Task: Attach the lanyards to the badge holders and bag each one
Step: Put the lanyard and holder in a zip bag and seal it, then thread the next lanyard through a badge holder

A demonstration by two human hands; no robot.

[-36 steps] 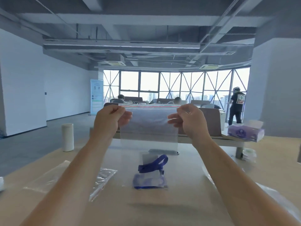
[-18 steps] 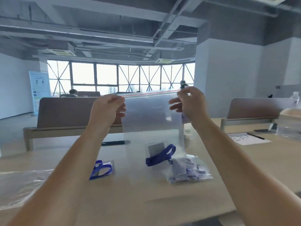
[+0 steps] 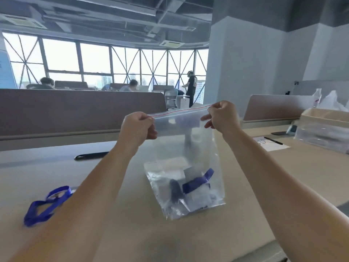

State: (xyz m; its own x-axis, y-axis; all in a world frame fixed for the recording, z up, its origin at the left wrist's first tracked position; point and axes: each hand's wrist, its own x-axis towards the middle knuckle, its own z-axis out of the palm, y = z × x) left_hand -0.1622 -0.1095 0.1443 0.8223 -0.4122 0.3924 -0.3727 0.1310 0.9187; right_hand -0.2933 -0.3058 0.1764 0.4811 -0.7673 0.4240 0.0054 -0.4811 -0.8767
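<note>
I held the clear bag [image 3: 186,148] upright, my left hand [image 3: 138,127] and right hand [image 3: 221,118] each pinching a top corner, so the seal stretched taut for closing. The blue lanyard [image 3: 198,181] and badge holder [image 3: 200,200] sat at its bottom, seemingly resting on the worktop [image 3: 132,233].

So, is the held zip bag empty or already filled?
Filled: a blue lanyard with clear badge holder sits at the bottom of the zip bag, visible through the plastic.
</note>
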